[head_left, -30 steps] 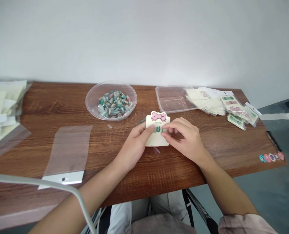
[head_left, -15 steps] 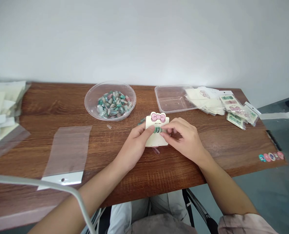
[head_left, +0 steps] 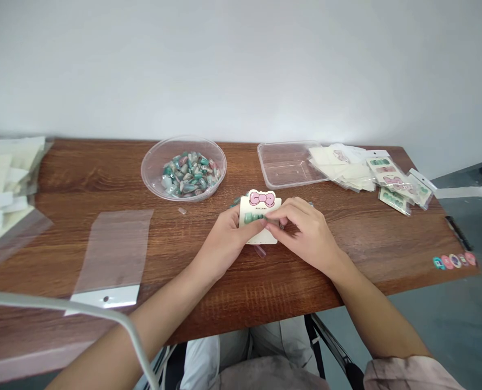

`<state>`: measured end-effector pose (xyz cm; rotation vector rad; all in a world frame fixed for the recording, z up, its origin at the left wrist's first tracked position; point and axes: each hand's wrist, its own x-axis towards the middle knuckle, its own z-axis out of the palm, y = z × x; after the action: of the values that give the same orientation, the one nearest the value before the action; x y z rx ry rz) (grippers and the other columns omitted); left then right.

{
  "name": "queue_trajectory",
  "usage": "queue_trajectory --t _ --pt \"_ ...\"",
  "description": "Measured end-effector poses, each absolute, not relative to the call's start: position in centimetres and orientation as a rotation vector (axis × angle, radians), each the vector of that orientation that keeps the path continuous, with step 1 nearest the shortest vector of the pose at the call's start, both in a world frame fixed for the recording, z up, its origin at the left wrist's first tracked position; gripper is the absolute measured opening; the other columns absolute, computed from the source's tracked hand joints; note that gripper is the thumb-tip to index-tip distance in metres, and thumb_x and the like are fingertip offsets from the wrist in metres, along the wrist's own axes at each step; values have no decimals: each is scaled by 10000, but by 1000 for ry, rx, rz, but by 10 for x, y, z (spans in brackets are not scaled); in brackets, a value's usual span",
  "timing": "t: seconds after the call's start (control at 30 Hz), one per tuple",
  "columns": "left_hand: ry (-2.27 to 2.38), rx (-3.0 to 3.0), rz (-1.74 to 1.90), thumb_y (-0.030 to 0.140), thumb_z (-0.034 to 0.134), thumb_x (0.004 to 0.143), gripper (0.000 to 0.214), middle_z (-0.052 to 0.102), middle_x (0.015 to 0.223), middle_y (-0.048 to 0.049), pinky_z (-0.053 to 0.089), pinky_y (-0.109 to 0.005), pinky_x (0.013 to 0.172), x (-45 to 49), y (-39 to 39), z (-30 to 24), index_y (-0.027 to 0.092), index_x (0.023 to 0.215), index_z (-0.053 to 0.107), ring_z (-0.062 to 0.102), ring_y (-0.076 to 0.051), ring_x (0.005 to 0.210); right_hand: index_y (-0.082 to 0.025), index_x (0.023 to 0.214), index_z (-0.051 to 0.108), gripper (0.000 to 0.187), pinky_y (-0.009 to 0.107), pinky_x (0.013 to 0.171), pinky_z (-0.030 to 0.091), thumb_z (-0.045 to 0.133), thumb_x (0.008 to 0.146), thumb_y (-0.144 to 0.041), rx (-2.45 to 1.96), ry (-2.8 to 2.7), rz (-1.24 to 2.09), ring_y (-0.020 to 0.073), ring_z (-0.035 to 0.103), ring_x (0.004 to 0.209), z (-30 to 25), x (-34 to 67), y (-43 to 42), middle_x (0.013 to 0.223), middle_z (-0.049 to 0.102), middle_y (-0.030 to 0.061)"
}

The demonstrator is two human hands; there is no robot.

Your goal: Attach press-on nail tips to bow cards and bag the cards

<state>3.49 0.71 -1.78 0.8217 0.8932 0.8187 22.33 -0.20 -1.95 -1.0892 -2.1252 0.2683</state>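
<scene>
My left hand (head_left: 223, 241) is shut on a cream card with a pink bow top (head_left: 261, 206), gripping its lower left side. A row of green press-on nails (head_left: 253, 218) lies across the card's middle. My right hand (head_left: 301, 231) comes in from the right, with thumb and fingertips closed at the right end of that row. The exact nail they pinch is partly hidden. More green nail pieces (head_left: 235, 202) peek out behind the card's left edge, and a clear strip (head_left: 259, 250) shows below it.
A round clear bowl (head_left: 151, 168) holds several green and pink nails. Nearby are a clear plastic tray (head_left: 284, 176), packaged nail sets (head_left: 393, 181), a clear bag (head_left: 115, 252), a stack of packets (head_left: 5, 184), and a white cable (head_left: 62, 303) in the foreground.
The card has tilted slightly and shifted left. My left thumb has slid right, uncovering more of the nail row. My right hand stays at the row.
</scene>
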Motion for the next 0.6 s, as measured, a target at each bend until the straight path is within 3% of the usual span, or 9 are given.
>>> queue_trajectory --t 0.3,0.47,0.6 --pt "934 732 826 360 909 718 388 808 925 -66 563 -292 707 30 11 -17 141 1009 776 708 -193 767 -237 1096 640 154 311 639 468 685 958 -186 -959 -1995 265 153 545 675 -13 226 -4 728 575 -29" --pt "1033 757 1002 320 933 669 382 807 883 -37 549 -251 671 23 15 -12 148 969 771 695 -166 728 -236 1045 665 117 319 659 481 652 969 -148 -1076 -1942 299 160 596 714 -13 233 -2 766 626 -13" --pt "1019 741 1123 287 930 666 404 817 959 -42 563 -250 722 17 21 -4 160 1017 774 731 -185 820 -207 1008 684 77 344 726 504 625 994 -158 -1175 -2137 340 192 630 812 -19 234 2 865 690 30"
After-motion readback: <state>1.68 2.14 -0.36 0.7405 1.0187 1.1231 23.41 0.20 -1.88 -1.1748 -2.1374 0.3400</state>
